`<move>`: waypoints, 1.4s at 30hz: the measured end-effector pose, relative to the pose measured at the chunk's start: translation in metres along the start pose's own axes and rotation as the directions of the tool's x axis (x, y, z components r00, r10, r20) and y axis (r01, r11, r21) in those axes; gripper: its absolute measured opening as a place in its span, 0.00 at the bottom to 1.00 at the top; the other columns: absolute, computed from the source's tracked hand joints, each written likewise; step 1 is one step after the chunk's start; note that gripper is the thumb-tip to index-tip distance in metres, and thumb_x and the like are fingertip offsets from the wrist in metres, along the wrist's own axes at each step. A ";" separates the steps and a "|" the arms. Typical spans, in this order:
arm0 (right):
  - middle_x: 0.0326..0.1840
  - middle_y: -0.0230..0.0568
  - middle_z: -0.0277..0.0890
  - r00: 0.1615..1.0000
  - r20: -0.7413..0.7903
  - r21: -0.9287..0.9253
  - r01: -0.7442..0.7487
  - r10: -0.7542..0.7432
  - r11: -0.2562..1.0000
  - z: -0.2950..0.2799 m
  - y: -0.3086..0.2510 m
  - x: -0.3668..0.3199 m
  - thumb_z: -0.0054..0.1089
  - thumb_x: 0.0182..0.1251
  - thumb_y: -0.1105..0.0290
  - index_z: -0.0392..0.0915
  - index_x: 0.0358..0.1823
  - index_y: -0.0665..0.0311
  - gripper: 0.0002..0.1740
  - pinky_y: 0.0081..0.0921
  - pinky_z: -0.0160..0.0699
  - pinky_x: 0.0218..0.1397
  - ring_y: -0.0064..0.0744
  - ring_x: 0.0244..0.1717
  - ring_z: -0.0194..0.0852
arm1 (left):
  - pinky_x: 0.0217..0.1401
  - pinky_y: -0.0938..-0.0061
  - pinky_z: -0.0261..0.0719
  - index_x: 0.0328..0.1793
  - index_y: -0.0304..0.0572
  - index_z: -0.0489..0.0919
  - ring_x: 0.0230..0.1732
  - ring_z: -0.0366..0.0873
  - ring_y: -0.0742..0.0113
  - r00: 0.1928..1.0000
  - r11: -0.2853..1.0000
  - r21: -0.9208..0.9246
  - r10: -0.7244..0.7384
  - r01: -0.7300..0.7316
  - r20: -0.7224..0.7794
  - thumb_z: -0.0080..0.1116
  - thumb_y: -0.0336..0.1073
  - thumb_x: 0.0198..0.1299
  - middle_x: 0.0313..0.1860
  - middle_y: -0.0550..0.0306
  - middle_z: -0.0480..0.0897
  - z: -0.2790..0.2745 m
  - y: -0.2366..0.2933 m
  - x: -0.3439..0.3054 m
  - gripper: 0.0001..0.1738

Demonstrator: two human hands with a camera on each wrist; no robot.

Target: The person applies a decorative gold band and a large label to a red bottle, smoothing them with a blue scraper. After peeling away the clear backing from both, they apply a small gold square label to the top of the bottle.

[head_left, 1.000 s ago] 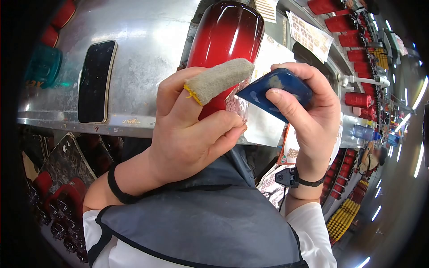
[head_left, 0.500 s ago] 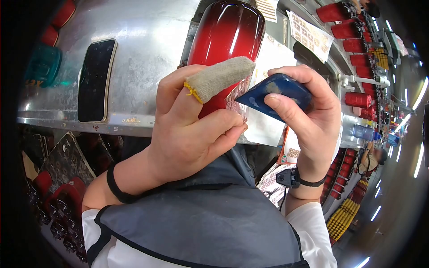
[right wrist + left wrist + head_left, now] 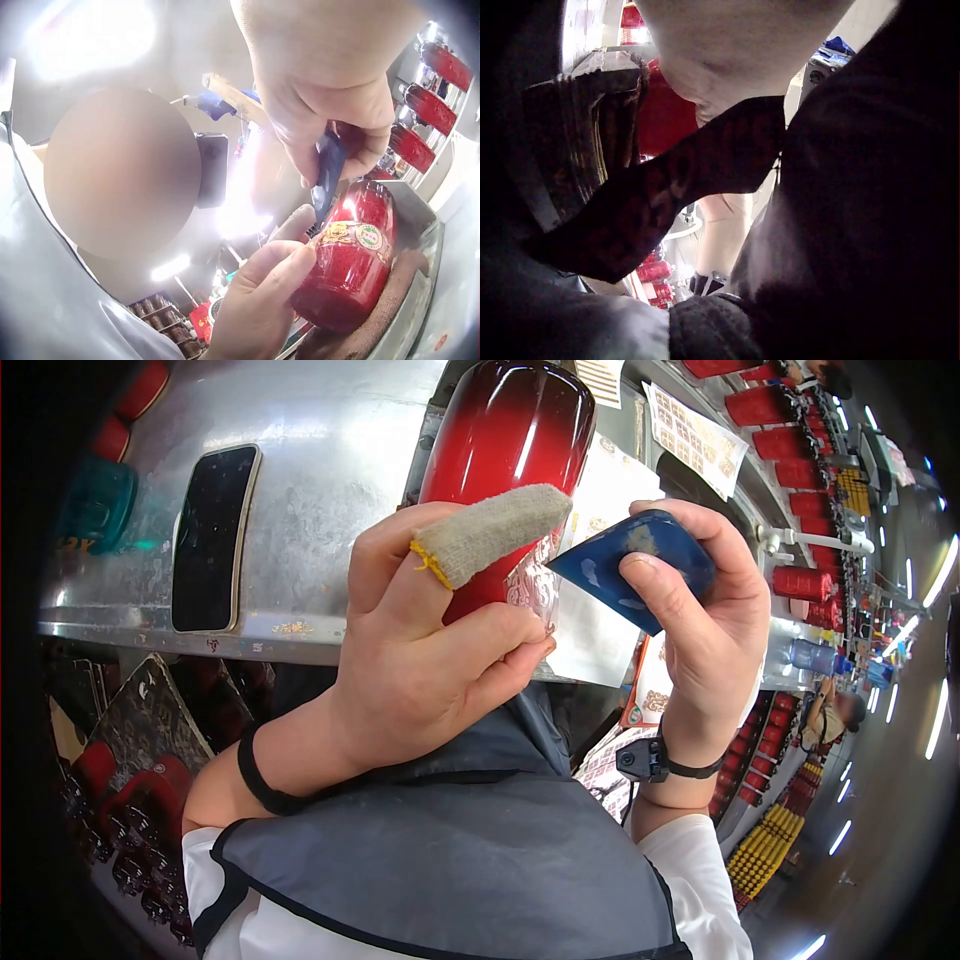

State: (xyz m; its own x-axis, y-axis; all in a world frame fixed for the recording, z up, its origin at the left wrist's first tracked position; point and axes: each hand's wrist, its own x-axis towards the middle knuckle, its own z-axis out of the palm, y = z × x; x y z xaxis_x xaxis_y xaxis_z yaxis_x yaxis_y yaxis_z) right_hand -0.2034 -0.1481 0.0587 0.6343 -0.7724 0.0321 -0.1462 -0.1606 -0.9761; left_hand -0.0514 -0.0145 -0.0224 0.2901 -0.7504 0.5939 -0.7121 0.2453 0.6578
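A glossy red bottle (image 3: pixel 505 435), dark at one end, lies on its side on the bench. Its gold decal and round green-and-white emblem (image 3: pixel 369 236) show in the right wrist view. My left hand (image 3: pixel 405 630) is at the bottle's near end, a grey fabric sleeve (image 3: pixel 500 535) on its index finger, laid across the bottle. Thumb and curled fingers pinch the edge of a clear patterned film (image 3: pixel 532 582). My right hand (image 3: pixel 705 590) grips a blue scraper (image 3: pixel 630 565) between thumb and fingers, its pointed corner close beside the film. Dark cloth fills much of the left wrist view.
A phone (image 3: pixel 215 540) lies on the metal bench (image 3: pixel 320 470), with a teal container (image 3: pixel 100 505) left of it. Sheets of printed decals (image 3: pixel 697 440) lie beyond my right hand. Racks of red bottles (image 3: pixel 800 490) stand along the right, and a person (image 3: pixel 835 715) is further off.
The blue scraper in my right hand dipped toward the film, then moved away to the right and tilted up. My left hand stays in nearly the same place.
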 end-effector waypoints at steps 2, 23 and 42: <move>0.49 0.37 0.85 1.000 -0.006 0.014 -0.007 0.007 1.000 0.001 0.001 0.000 0.73 0.63 0.79 0.81 0.54 0.70 0.18 0.20 0.80 0.56 0.22 0.50 0.82 | 0.68 0.63 0.66 0.33 0.54 0.88 0.68 0.65 0.49 1.000 1.000 0.005 -0.002 0.002 0.006 0.80 0.31 0.38 0.71 0.51 0.75 0.000 0.000 0.000 0.14; 0.47 0.35 0.84 0.997 0.070 -0.151 0.034 -0.024 0.988 0.003 -0.001 -0.002 0.74 0.61 0.78 0.83 0.51 0.69 0.16 0.20 0.81 0.54 0.22 0.48 0.83 | 0.67 0.63 0.67 0.33 0.53 0.88 0.69 0.65 0.49 1.000 1.000 -0.006 -0.017 0.017 0.002 0.79 0.29 0.38 0.71 0.51 0.75 -0.001 0.000 0.000 0.14; 0.48 0.38 0.86 0.998 -0.062 0.060 -0.013 0.017 0.998 0.001 0.003 0.001 0.72 0.63 0.79 0.81 0.54 0.70 0.18 0.21 0.82 0.55 0.22 0.48 0.83 | 0.67 0.63 0.67 0.33 0.53 0.88 0.68 0.65 0.49 1.000 1.000 -0.013 -0.021 0.021 0.002 0.79 0.29 0.38 0.71 0.49 0.74 0.000 0.001 0.001 0.14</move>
State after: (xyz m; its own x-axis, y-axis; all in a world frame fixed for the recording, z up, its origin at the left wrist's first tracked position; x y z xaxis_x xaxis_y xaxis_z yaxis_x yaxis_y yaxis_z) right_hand -0.2024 -0.1485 0.0557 0.5831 -0.8119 0.0291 -0.1087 -0.1134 -0.9876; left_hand -0.0515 -0.0149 -0.0211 0.3038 -0.7563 0.5794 -0.6973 0.2378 0.6761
